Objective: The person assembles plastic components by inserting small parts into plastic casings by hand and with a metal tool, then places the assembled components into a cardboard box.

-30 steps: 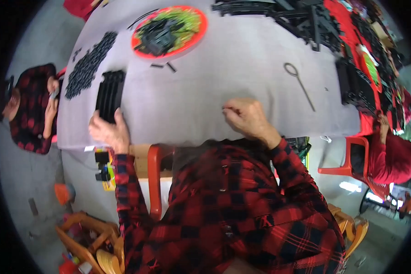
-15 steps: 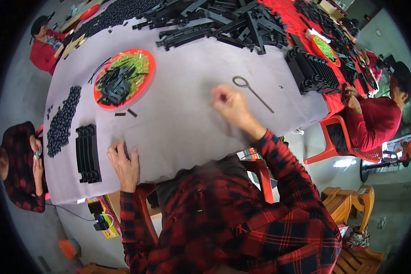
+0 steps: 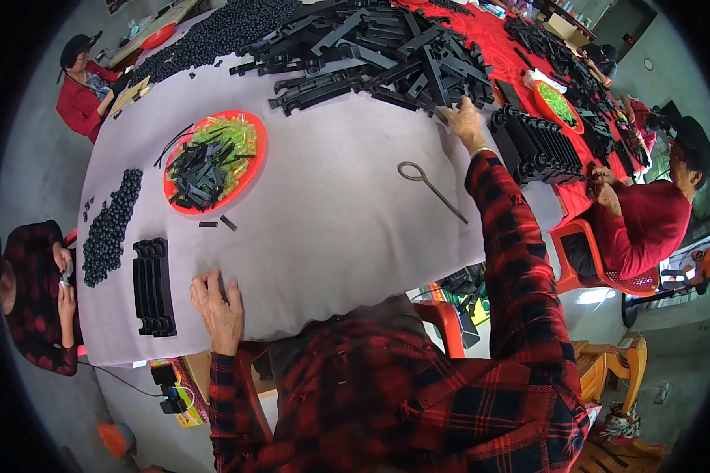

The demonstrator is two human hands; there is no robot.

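Note:
My left hand (image 3: 218, 303) lies flat, fingers spread, on the grey tablecloth (image 3: 331, 213) near the table's front edge, just right of a short stack of black plastic frames (image 3: 152, 286). My right arm is stretched far across the table. My right hand (image 3: 463, 120) reaches the near edge of a big heap of long black plastic parts (image 3: 379, 55) and touches one of them; whether the fingers have closed on it is unclear. A bent metal wire hook (image 3: 430, 185) lies on the cloth below that arm.
A red tray (image 3: 213, 162) holds black and green pieces. Black round beads (image 3: 110, 229) lie in a pile at the left, more at the far end. A row of black frames (image 3: 536, 146) stands right of my hand. Other people sit at the left, far left and right.
My right hand has gone from the cloth near the wire hook out to the heap of black parts. The view has swung right and forward. My left hand stayed on the cloth.

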